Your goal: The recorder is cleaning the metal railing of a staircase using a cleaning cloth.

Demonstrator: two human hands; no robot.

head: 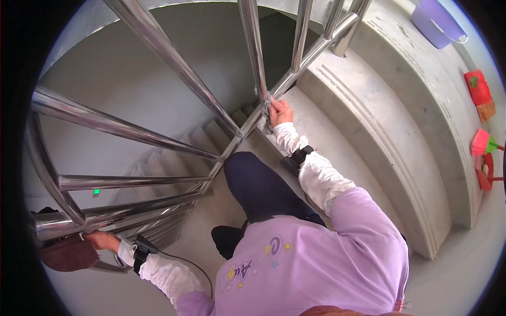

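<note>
My right hand [281, 113] pinches a wad of steel wool [267, 118]. It presses the wool to the foot of a polished metal baluster [253, 47], where the post meets the sloping bottom rail [284, 85]. Strands of the wool show on both sides of the post. Low at the left, my left hand [103, 240] is up against the metal railing [59, 226], beside a dark brown cloth [69, 253] that hangs there. Its fingers are partly hidden, so whether it grips the rail or the cloth is unclear.
Curved pale stone steps [379, 122] rise on the right. On them stand a purple bucket [437, 23], a red packet [479, 87], a pink brush [480, 142] and a red dustpan [484, 173]. Beyond the balusters, a lower stair flight [166, 170] descends. A cable [189, 260] runs from my left wrist.
</note>
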